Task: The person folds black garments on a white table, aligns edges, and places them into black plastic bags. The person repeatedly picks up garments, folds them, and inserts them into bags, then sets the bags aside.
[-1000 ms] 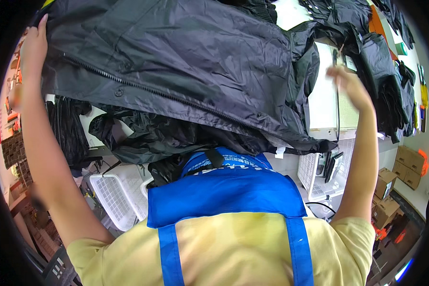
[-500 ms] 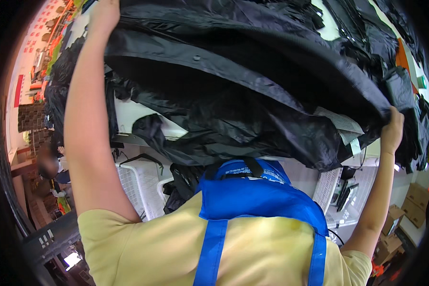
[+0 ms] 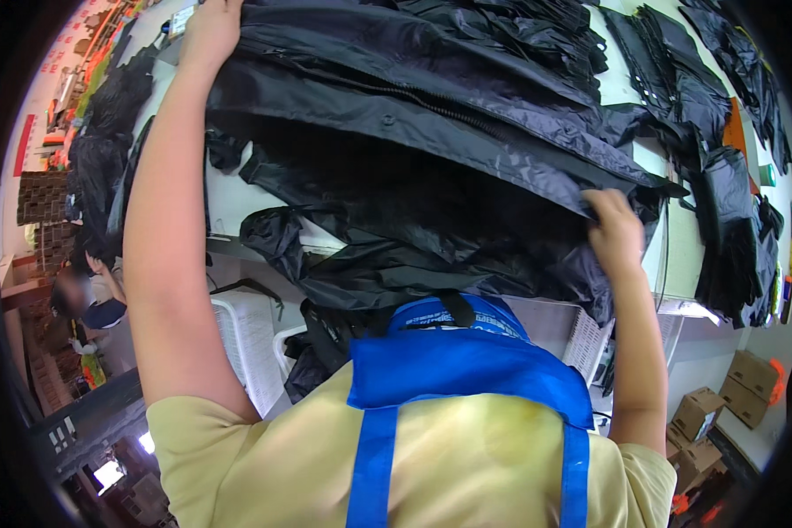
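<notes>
A black zippered jacket (image 3: pixel 352 110) of thin, shiny fabric is spread across the white table, its front edge running slantwise between my hands. A round snap and a length of zipper show along its placket. My left hand (image 3: pixel 211 35) is at the far left, closed on the jacket's edge, its fingertips partly cut off by the picture's top. Nearer and to the right, my right hand (image 3: pixel 616 231) pinches the lower front edge. Below that edge the jacket's dark inside gapes, and loose folds hang over the table's near side.
Stacks of black fabric pieces (image 3: pixel 669 62) lie on the white table (image 3: pixel 620 84) at the far right. White baskets (image 3: pixel 242 343) stand beneath the table, before my blue apron (image 3: pixel 466 370). Cardboard boxes (image 3: pixel 700 414) are at the right; another person (image 3: pixel 97 295) is at the left.
My right hand has moved left and inward from the jacket's right end to its front edge. The raised right side has dropped flatter, showing more zipper. My left hand stays nearly in place.
</notes>
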Demonstrator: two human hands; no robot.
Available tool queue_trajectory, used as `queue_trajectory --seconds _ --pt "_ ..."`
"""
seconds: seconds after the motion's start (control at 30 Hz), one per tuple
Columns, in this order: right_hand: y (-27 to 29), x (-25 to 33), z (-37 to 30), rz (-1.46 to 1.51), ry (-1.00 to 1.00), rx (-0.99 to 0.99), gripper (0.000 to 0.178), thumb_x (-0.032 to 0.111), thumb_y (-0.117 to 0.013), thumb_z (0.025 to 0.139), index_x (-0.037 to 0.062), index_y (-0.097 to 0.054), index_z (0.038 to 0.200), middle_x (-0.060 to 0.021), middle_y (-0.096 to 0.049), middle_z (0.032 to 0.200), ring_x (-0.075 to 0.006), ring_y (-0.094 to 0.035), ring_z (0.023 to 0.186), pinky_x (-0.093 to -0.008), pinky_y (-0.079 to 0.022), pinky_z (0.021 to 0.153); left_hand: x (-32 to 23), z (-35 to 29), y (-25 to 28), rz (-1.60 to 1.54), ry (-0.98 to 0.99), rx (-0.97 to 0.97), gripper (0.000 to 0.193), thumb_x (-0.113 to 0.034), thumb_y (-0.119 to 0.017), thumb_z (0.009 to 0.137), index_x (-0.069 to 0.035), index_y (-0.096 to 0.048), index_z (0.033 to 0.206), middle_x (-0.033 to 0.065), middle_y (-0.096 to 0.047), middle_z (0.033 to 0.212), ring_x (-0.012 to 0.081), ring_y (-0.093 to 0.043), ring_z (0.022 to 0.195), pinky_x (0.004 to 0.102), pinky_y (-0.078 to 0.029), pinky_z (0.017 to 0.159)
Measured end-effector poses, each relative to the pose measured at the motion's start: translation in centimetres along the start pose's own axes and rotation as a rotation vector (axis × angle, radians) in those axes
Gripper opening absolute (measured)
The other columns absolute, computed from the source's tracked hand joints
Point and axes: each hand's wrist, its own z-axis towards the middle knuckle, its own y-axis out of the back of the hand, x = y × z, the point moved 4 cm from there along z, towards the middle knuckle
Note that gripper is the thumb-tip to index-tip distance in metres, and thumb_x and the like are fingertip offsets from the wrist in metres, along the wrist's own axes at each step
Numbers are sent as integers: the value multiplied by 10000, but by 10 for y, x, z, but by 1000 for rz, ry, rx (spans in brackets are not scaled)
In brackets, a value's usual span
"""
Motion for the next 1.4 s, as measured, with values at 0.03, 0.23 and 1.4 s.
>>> queue_trajectory --seconds 0.03,0.23,1.4 --pt "30 15 -7 -78 12 -165 413 -36 -607 638 76 -634 1034 -127 -618 926 -340 -611 871 -388 -510 756 -1 -6 0 -3 45 6 615 -532 -408 940 56 -589 960 313 -614 975 474 -566 983 514 -431 860" --pt "-36 52 -110 -215 235 580 246 122 -570 796 178 -630 1027 -97 -590 825 -293 -605 759 -402 -485 639 11 -1 -36 -38 -19 -2 576 -494 -450 939 61 -598 896 315 -619 915 490 -579 916 514 -443 834" --pt "-44 209 181 1347 -227 321 313 340 -672 853 67 -615 712 14 -548 651 -61 -493 591 -196 -380 551 -158 -68 123 -673 -159 59 280 -230 -520 919 39 -590 952 256 -627 904 395 -602 911 418 -460 805"
